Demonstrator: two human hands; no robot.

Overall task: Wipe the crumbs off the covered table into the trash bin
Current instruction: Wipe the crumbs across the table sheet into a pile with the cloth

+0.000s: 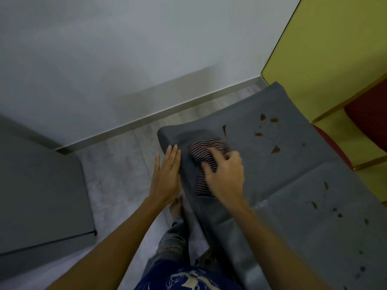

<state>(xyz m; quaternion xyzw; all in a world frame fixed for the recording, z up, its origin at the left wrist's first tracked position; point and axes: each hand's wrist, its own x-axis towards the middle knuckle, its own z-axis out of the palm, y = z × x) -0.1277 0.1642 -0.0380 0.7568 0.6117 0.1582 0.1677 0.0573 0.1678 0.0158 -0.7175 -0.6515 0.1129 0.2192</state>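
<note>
Brown crumbs scattered across the grey cloth-covered desk sit apart from the striped rag gripped by the right hand near the left edge, where the open, flat left hand may let them spill floorward.

left: floor open | far left: grey cabinet blocks | right: red chair apparently against table

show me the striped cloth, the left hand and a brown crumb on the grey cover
striped cloth [206,146]: head view, its bunched upper part.
left hand [167,172]: head view, back of the hand.
brown crumb [275,150]: head view, middle of the large piece right of the striped cloth.
</note>
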